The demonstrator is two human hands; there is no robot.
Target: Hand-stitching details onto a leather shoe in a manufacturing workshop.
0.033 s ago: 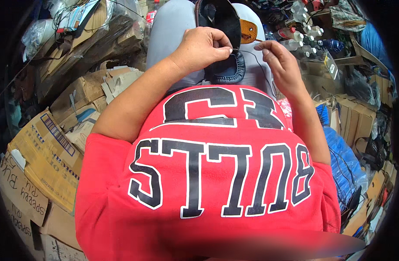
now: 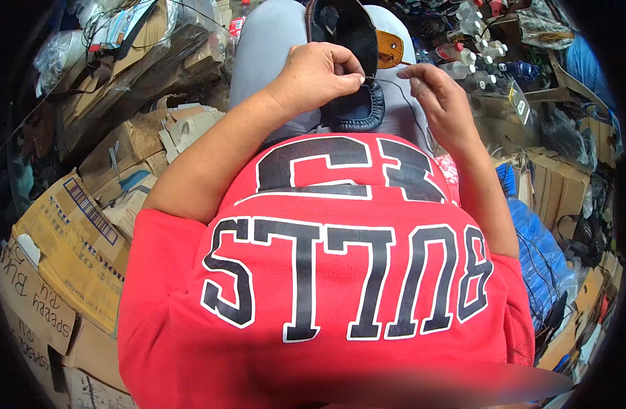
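A black shoe (image 2: 358, 117) with a gathered, stitched edge lies on my lap, its dark opening facing up. An orange-brown leather piece (image 2: 389, 50) with a small hole sticks out at its right side. My left hand (image 2: 320, 76) is over the shoe, thumb and forefinger pinching a dark thread (image 2: 407, 99). That thread arcs right, then down beside my right wrist. Right of the shoe, my right hand (image 2: 439, 99) has thumb and forefinger pressed together by a thin, light-brown tip; what they grip is too small to make out.
Grey-trousered legs (image 2: 269, 48) support the shoe. Cardboard boxes (image 2: 71, 238) and scraps are piled at left. Several plastic bottles (image 2: 459, 61) stand at the upper right, above a blue plastic bundle (image 2: 541, 252). A wooden plank structure (image 2: 132, 82) is at the upper left.
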